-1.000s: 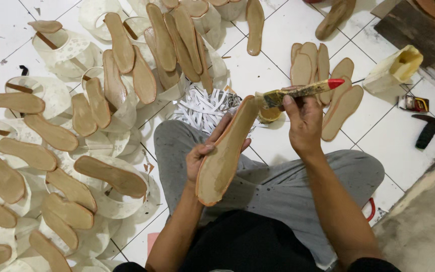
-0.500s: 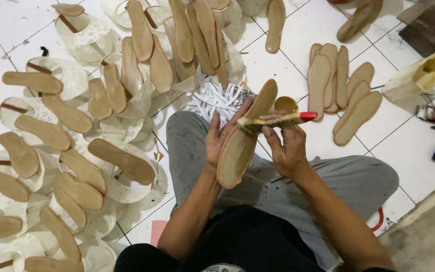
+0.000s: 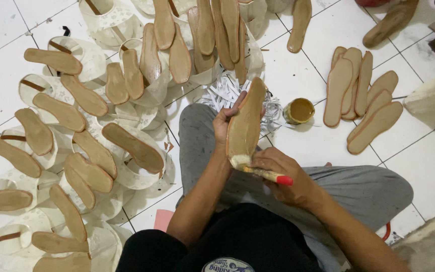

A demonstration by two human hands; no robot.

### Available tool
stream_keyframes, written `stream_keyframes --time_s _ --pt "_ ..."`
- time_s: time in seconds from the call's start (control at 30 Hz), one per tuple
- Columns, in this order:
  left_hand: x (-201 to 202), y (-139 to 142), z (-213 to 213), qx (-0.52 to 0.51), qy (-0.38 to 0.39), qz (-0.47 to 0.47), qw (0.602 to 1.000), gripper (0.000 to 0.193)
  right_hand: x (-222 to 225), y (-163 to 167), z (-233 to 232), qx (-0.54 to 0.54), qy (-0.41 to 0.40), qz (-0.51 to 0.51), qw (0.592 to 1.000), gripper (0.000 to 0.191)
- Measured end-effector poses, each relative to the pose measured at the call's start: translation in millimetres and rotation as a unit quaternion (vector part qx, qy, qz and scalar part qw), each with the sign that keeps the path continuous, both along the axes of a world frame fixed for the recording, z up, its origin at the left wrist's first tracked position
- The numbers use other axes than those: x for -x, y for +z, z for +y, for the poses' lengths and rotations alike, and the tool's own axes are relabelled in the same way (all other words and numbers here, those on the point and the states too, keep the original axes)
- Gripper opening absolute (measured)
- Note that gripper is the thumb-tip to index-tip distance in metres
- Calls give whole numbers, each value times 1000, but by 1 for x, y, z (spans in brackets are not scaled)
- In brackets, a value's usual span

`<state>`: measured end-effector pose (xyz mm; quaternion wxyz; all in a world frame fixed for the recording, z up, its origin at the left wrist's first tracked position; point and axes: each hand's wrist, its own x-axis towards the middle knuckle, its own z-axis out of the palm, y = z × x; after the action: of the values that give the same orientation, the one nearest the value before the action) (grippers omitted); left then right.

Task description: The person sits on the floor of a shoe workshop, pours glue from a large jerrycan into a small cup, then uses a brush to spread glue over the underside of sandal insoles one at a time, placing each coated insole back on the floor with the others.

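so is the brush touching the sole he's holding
Touching. The head view shows the brush bristles pressed on the near end of the sole, held by the left hand; right hand grips the brush.

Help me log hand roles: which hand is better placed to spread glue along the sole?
Right hand: it holds the brush, bristles at the sole's near end. Left hand only steadies the sole.

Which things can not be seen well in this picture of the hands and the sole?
- Head view: the brush tip is hidden at the heel of the sole, so its bristles cannot be made out.
- The handle's middle is covered by the right hand.
- The left hand is mostly behind the sole.
- The level in the glue tin is too small to judge.
- The tan shoe piece is cut by the top edge.
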<state>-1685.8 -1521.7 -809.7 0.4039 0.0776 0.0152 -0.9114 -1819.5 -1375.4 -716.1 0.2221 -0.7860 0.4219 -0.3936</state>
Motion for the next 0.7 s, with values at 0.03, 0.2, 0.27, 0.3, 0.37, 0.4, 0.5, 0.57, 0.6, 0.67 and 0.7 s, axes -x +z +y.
stream_keyframes --time_s 0.03,0.2,0.27,0.3,0.37,0.4,0.5,0.57,0.6,0.67,0.7 --pt "-2 1 -1 -21 -2 -3 1000 76 4 1 -5 -4 -12 -18 1000 46" --pt "4 12 -5 72 -6 106 992 71 6 -5 -25 13 -237 -62 970 28" --pt "7 14 -13 74 22 91 993 73 -3 -11 -20 6 -201 -62 978 28" --pt "4 15 -21 59 46 57 996 75 -7 -13 -14 1 -179 -63 982 29" --pt "-3 12 -31 50 82 31 995 76 -16 -16 -4 -12 -118 -83 990 28" --pt "-4 9 -36 59 90 44 993 76 -19 -17 1 -18 -90 -91 992 27" --pt "-2 1 -40 107 129 53 985 74 -24 -19 1 64 -289 -125 947 23" --pt "5 -3 -40 116 158 29 980 75 -26 -20 0 48 -218 -82 971 29" --pt "8 -3 -42 108 172 5 979 77 -27 -21 -3 45 -182 -62 980 31" --pt "13 -2 -41 103 185 -24 977 79 -26 -21 -5 53 -148 -84 984 34" --pt "14 -1 -38 105 183 -32 977 80 -25 -22 -8 51 -131 -97 985 35"
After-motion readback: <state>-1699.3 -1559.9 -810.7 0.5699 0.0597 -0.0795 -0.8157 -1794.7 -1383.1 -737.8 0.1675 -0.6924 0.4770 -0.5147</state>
